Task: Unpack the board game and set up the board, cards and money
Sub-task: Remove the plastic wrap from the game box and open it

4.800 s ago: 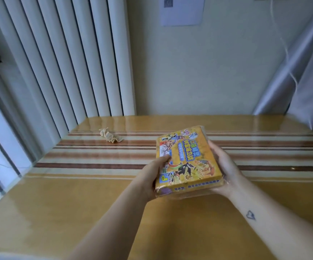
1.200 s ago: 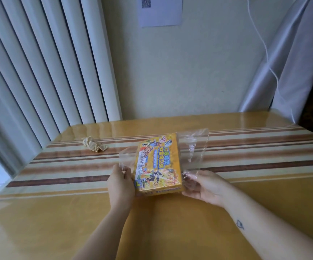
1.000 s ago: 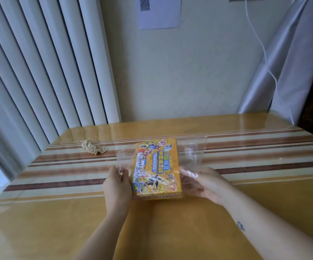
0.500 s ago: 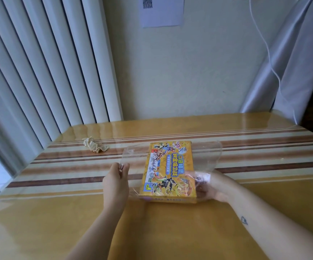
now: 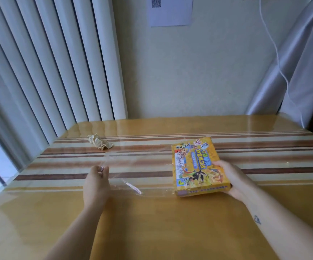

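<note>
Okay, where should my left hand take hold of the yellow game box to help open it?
Take the game box by its long left edge, coming from the left, thumb on top. That edge is bare and faces the left hand, while the right hand grips the near right corner. The left hand pinches the clear wrap, so drop that first.

Tabletop (image 5: 152, 222): wood-look, amber with brown and cream stripes; smooth, high gloss, and it mirrored the light. Game box (image 5: 195, 162): card, printed yellow face, showed a slight sheen. Clear plastic wrap (image 5: 133, 186): thin transparent film, creased, glinted white along folds. Wad (image 5: 100, 144): tan paper, crumpled, matt. Vertical blinds (image 5: 58, 62): white slats, smooth; material could not be told. Wall (image 5: 189, 72): cream, matt. Sheet (image 5: 170, 14) on it: white paper, matt. Curtain (image 5: 305, 72): grey cloth, soft sheen.
</note>
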Demonstrator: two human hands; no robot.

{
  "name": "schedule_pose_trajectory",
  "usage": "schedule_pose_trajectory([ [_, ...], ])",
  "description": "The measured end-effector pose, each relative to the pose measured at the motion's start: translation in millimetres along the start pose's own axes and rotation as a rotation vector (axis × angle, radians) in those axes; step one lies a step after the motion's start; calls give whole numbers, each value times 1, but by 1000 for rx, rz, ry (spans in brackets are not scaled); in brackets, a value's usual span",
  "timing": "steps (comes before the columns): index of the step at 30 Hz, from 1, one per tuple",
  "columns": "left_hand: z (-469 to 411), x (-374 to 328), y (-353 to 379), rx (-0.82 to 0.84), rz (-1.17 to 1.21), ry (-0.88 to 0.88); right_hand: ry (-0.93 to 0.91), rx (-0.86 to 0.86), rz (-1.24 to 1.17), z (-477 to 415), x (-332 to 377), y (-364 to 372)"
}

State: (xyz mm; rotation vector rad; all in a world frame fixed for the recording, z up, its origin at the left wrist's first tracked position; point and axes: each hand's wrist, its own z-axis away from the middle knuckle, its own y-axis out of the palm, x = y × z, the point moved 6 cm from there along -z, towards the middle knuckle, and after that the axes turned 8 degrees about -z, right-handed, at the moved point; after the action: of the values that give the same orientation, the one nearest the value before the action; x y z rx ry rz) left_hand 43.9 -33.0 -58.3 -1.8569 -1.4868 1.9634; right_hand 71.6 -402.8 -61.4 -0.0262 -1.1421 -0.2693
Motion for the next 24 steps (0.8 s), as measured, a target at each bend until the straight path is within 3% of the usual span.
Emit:
schedule_pose_trajectory([
  [6,-7,14,-14,39,-149,-37,-67,-23,3,6,2,8],
  [12,9,40,-71,-153,-153,-92,-177,-52,-161,28,9,43],
  [17,19,67,-127,-271,-106,-87,-165,37,-168,55,2,90],
  [24,42,113,-192,-414,-166,-275,-142,139,-174,100,-14,150],
])
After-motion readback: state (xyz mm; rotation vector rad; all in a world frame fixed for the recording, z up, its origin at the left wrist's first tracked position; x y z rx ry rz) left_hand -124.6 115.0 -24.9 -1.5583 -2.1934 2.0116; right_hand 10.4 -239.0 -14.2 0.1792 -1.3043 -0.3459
